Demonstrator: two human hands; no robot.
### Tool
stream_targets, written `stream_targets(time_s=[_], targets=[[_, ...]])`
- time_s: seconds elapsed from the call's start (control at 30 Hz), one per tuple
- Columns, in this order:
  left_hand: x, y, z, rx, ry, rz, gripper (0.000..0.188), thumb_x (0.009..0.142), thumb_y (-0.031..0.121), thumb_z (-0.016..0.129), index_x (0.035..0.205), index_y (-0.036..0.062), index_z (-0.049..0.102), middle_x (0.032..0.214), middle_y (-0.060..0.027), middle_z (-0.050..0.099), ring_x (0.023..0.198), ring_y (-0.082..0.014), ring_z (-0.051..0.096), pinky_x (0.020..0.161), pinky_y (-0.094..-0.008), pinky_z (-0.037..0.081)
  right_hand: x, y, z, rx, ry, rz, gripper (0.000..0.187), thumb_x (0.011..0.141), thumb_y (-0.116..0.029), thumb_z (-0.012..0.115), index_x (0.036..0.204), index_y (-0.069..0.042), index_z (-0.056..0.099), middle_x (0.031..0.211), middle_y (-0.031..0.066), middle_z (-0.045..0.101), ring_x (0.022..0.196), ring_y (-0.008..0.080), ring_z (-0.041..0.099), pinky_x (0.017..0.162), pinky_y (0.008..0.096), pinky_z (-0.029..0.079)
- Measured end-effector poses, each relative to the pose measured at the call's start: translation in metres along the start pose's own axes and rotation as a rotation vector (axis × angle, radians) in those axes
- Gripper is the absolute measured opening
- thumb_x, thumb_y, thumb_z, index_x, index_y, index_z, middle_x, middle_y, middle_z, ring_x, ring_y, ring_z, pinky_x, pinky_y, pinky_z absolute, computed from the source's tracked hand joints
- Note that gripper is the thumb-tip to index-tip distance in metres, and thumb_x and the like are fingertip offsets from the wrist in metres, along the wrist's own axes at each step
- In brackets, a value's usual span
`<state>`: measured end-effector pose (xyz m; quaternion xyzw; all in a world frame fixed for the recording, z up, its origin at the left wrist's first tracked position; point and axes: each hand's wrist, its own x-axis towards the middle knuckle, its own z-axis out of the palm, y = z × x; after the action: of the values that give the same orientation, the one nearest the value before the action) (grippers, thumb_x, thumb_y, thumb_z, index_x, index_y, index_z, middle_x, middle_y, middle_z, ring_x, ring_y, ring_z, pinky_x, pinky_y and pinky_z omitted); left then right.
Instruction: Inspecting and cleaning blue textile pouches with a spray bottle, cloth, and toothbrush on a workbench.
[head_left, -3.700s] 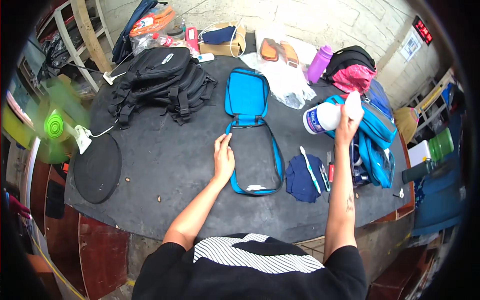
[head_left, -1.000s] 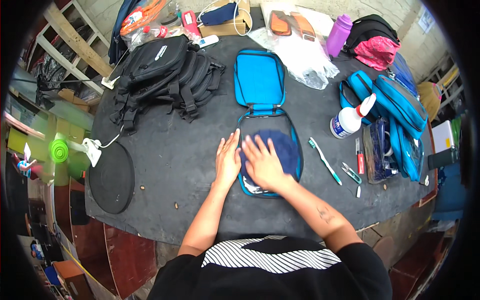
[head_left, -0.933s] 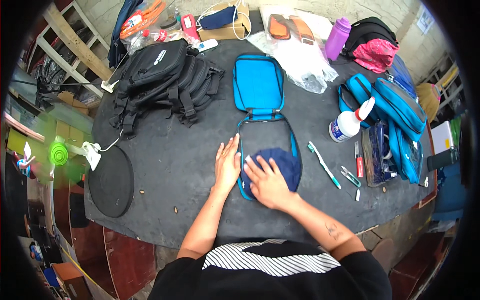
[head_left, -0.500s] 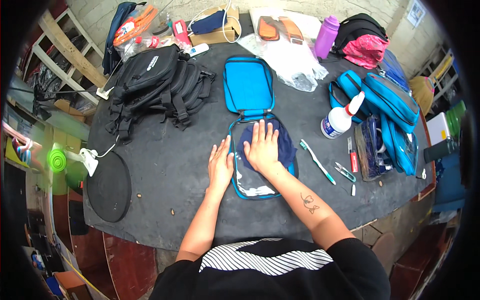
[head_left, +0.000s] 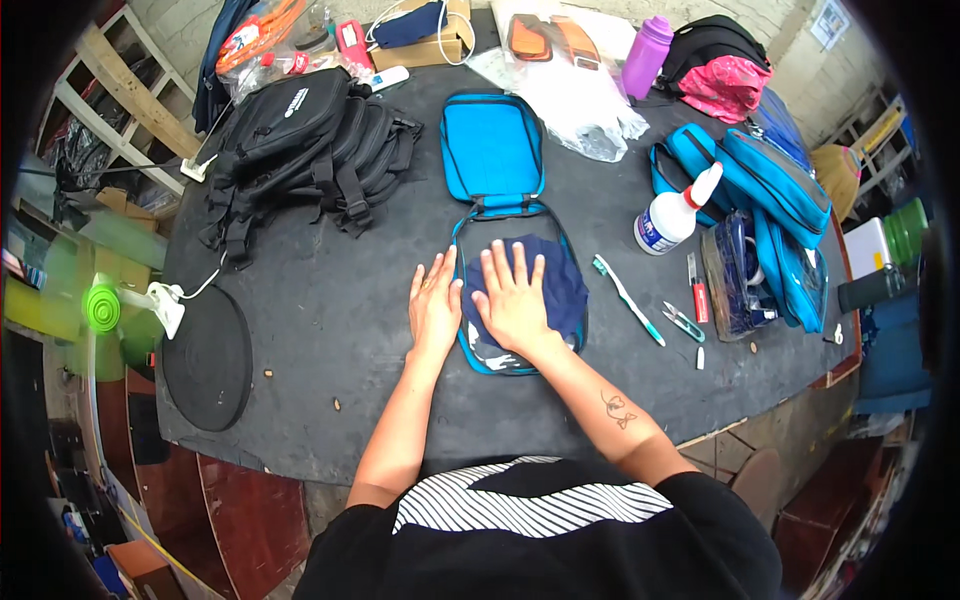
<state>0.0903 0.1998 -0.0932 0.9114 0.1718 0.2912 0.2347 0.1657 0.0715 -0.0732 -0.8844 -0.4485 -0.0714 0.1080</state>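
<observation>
A blue zip pouch [head_left: 492, 148] lies opened out in front of me, its blue lid flap turned away toward the far side. The near half has a clear plastic panel [head_left: 487, 352] with bright reflections. On that panel rests a dark navy cloth [head_left: 567, 290], pressed down under my right hand [head_left: 513, 300], which is flat with fingers spread. My left hand [head_left: 436, 306] lies along the pouch's left edge, fingers stretched out and touching the rim. Right of the pouch are a toothbrush [head_left: 630, 300], thread snips [head_left: 684, 321] and a red-handled cutter [head_left: 699, 290].
A white spray bottle [head_left: 664, 224] stands before several blue pouches [head_left: 775, 185] at the right. Black backpacks [head_left: 300, 150] fill the back left, near a green clip fan [head_left: 103, 308] and a black disc [head_left: 207, 358]. A purple bottle [head_left: 648, 58] stands behind.
My right hand and the navy cloth have slid toward the near end of the clear panel. My left hand stays at the pouch's left edge. The whole view has shifted slightly.
</observation>
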Motion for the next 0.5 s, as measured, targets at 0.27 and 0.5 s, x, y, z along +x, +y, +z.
stream_targets(time_s=[0.27, 0.5], targets=[[-0.002, 0.001, -0.007, -0.043, -0.001, -0.064, 0.041, 0.090, 0.016, 0.054, 0.130, 0.0072, 0.052, 0.123, -0.0179, 0.058, 0.122, -0.0278, 0.051, 0.109, -0.0437, 0.030, -0.071, 0.028, -0.083, 0.416, -0.477, -0.460, 0.042, 0.081, -0.018, 0.061, 0.122, -0.008, 0.057, 0.126, 0.0114, 0.056, 0.123, 0.0290, 0.048, 0.100, 0.0490, 0.034], [0.007, -0.005, -0.048, -0.865, -0.290, -0.155, 0.058, 0.093, 0.056, 0.037, 0.116, 0.0096, 0.064, 0.139, -0.0134, 0.048, 0.142, -0.0268, 0.021, 0.114, -0.0445, 0.010, -0.046, 0.052, -0.192, 0.841, -0.463, -0.110, 0.037, 0.065, -0.012, 0.073, 0.099, -0.001, 0.064, 0.089, 0.0164, 0.066, 0.082, 0.0279, 0.065, 0.073, 0.0375, 0.049]])
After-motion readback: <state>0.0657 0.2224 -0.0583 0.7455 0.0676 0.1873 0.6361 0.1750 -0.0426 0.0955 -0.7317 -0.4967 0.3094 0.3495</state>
